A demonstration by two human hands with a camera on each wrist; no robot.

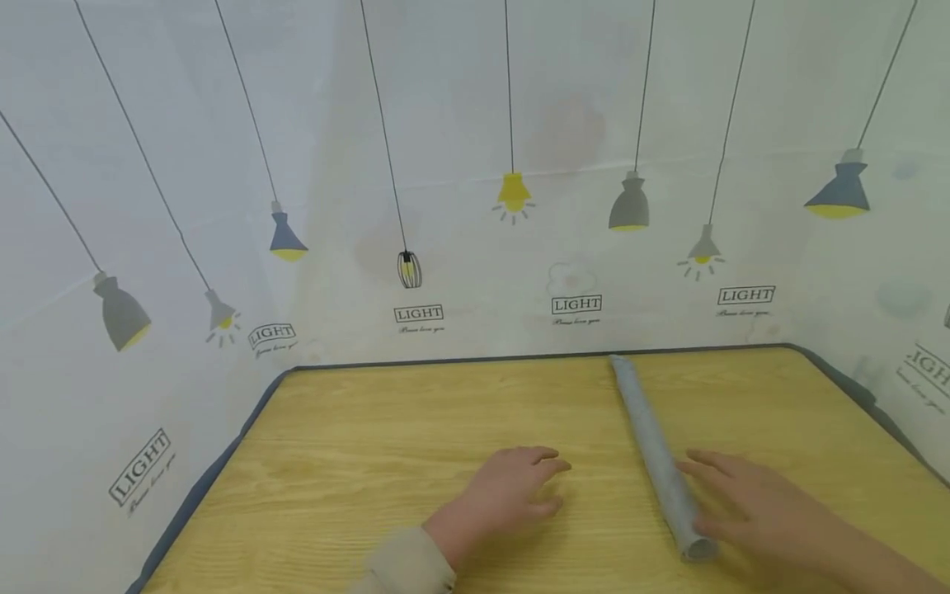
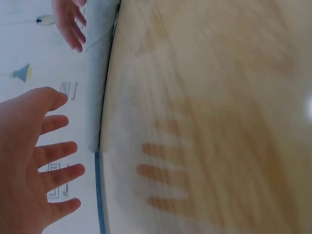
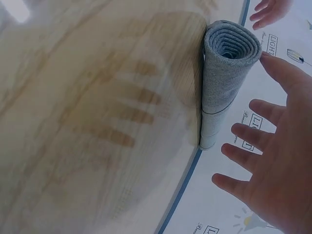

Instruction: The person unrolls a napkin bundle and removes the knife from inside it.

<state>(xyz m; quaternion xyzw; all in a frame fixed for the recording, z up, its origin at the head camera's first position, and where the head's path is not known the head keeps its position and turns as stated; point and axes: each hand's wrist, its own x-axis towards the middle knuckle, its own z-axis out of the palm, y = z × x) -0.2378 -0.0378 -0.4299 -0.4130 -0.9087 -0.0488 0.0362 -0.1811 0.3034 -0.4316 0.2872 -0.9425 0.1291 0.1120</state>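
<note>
A grey cloth [image 1: 653, 450], rolled into a long tube, lies lengthwise on the wooden table right of the middle. Its spiral end faces me, and the right wrist view shows several tight layers in the roll [image 3: 222, 92]. Just to its right is my right hand [image 1: 764, 511], fingers spread, the thumb tip right at the near end. My left hand [image 1: 505, 495] hovers over the wood to the left of the roll, apart from it. In the left wrist view the fingers of this hand [image 2: 24, 156] are straight and spread, with nothing in them.
The yellowish wooden table [image 1: 356, 445] has a dark blue edge [image 1: 445, 361] along its back and sides. Behind it stands a white backdrop [image 1: 460, 99] printed with hanging lamps and LIGHT labels. Reflections of the hands show on the glossy top.
</note>
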